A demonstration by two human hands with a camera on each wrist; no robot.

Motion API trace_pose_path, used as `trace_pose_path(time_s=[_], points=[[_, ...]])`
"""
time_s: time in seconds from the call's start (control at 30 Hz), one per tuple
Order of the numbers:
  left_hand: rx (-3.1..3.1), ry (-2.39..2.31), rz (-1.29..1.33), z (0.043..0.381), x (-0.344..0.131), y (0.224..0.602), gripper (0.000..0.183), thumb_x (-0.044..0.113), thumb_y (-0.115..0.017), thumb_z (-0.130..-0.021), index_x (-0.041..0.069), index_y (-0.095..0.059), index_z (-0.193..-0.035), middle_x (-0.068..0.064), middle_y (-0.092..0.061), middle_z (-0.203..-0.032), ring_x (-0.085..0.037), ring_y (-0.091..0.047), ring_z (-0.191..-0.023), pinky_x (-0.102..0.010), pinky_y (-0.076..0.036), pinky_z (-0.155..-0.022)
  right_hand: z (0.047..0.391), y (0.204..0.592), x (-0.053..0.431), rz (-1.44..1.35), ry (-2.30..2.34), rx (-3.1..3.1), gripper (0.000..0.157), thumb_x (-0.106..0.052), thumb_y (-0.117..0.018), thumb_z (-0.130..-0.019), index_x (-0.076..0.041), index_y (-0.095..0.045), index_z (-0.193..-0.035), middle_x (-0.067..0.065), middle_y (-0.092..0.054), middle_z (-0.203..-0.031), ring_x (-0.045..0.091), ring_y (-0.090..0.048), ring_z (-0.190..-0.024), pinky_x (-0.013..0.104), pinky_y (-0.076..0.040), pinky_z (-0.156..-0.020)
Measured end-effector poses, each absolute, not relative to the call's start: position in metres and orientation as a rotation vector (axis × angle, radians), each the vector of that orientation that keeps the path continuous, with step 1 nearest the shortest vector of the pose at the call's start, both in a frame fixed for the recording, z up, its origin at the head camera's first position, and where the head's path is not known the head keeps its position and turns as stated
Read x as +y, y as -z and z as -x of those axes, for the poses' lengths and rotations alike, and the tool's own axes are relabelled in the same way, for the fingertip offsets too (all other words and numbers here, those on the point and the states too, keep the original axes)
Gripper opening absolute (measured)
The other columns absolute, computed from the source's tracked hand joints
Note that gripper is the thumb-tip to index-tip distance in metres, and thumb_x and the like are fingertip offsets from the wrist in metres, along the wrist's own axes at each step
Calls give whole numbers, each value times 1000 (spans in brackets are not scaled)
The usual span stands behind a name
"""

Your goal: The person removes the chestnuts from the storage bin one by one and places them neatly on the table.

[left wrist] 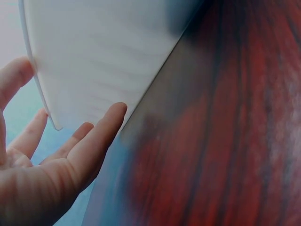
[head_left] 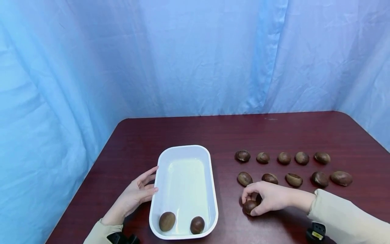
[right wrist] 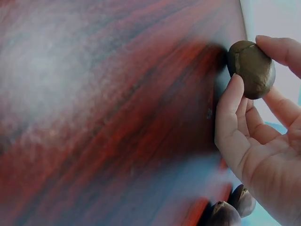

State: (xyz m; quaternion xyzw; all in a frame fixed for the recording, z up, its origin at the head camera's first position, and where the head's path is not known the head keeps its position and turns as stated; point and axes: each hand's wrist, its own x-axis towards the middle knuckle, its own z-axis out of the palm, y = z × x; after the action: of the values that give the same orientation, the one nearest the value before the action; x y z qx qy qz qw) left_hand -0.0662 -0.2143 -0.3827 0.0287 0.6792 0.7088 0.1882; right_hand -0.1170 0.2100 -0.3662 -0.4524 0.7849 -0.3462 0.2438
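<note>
A white tray (head_left: pixel 214 189) lies on the table with one chestnut (head_left: pixel 167 221) in its near left corner and another chestnut (head_left: pixel 197 225) at its near right. My left hand (head_left: pixel 139 194) is at the tray's left side, its fingers spread and fairly straight, with fingertips touching the rim and outer wall in the left wrist view. To the right of the tray, my right hand (head_left: pixel 269 197) pinches a brown chestnut (right wrist: pixel 254 70) between thumb and fingers, low over the table. Part of this chestnut is hidden by the fingers.
Two rows of several chestnuts lie on the right of the table, a back row (head_left: pixel 284 158) and a nearer row (head_left: pixel 294 180). The dark red wooden table (head_left: pixel 182 132) ends at a blue curtain (head_left: pixel 195 61) behind and on both sides.
</note>
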Motion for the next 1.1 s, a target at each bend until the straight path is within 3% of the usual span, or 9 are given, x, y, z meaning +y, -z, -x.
trace_pose_path(time_s=[0.23, 0.87, 1.1], points=[[1912, -1984, -77, 65, -214, 384, 78, 8, -62, -90, 6, -13, -152, -5, -44, -136, -9, -61, -106, -28, -53, -84, 120, 365, 214, 1174, 961, 2166, 25, -25, -77, -79, -14, -63, -97, -10, -59, -86, -2, -54, -78, 23, -49, -68], [1900, -1997, -102, 66, -214, 384, 79, 7, -62, -90, 6, -13, -152, -6, -42, -137, -9, -61, -106, -28, -53, -84, 133, 332, 187, 1130, 1009, 2179, 25, -24, -72, -84, -7, -62, -100, 6, -62, -88, 4, -56, -78, 25, -51, -68], [1907, -1995, -101, 67, -215, 384, 79, 7, -62, -90, 6, -13, -152, -10, -41, -139, -9, -61, -106, -28, -53, -84, 135, 323, 157, 1122, 1030, 2199, 21, -23, -69, -87, -7, -64, -99, -3, -62, -87, 3, -57, -78, 27, -50, -71]])
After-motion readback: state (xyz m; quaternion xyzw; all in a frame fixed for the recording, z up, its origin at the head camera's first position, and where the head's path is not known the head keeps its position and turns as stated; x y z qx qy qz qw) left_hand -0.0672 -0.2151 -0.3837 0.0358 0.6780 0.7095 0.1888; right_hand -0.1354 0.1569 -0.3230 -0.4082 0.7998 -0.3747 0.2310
